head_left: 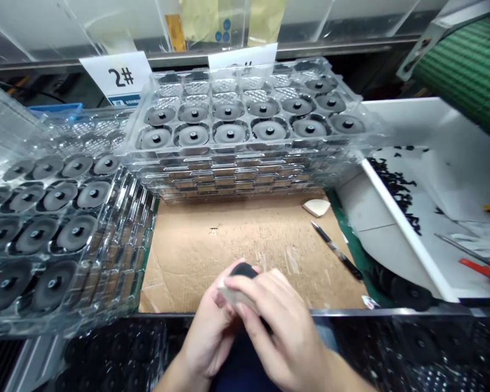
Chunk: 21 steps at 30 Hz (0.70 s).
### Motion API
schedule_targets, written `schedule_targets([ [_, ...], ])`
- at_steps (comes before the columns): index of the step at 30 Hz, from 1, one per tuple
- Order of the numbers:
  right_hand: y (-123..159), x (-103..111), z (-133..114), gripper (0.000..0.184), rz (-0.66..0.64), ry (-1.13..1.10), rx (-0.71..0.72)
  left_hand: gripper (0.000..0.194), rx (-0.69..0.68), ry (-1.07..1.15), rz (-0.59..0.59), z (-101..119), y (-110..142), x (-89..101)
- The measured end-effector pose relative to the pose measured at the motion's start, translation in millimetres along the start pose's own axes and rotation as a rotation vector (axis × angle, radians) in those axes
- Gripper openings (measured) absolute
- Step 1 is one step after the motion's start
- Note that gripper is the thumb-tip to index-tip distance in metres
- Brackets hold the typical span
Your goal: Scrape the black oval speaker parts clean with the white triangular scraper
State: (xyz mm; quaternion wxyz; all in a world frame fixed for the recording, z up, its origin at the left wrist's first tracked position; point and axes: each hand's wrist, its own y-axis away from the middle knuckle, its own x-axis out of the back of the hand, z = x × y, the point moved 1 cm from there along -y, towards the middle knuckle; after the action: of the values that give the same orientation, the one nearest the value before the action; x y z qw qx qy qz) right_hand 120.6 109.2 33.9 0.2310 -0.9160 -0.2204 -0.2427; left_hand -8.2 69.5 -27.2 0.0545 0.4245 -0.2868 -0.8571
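Close together at the front edge of the cardboard, both my hands are closed around small things. My left hand (212, 326) grips a black round part (244, 269), its dark rim showing above the fingers. Pinched in my right hand (283, 321) is a pale flat pad (237, 296), pressed against or very near the round part; my fingers hide the contact. A pale sponge wedge (317, 207) and a pen (336, 250) lie on the cardboard sheet (188, 245) beyond my hands.
Stacked clear trays (245, 147) with black discs stand behind the cardboard. More disc-filled trays (102, 234) rise on the left. At right, a white bin (412, 267) contains small black pieces (398, 185). A green roll (469, 71) hangs over the upper right.
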Motion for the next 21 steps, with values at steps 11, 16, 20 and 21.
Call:
schedule_targets([
  [11,17.5,5.6,-8.2,0.026,-0.101,-0.004,0.011,0.05,0.029,-0.017,0.023,6.6,14.8,-7.3],
  [16,19.4,25.3,-11.4,0.025,-0.05,0.252,-0.01,0.055,0.102,-0.014,-0.003,2.4,21.0,-11.6],
  [20,0.8,29.4,-10.8,0.034,-0.259,0.087,0.296,0.039,0.249,-0.053,-0.152,-2.4,27.3,-21.0],
  [21,-1.5,30.5,-10.1,0.032,-0.308,0.071,0.275,0.034,0.283,-0.068,-0.172,-3.4,28.7,-21.7],
])
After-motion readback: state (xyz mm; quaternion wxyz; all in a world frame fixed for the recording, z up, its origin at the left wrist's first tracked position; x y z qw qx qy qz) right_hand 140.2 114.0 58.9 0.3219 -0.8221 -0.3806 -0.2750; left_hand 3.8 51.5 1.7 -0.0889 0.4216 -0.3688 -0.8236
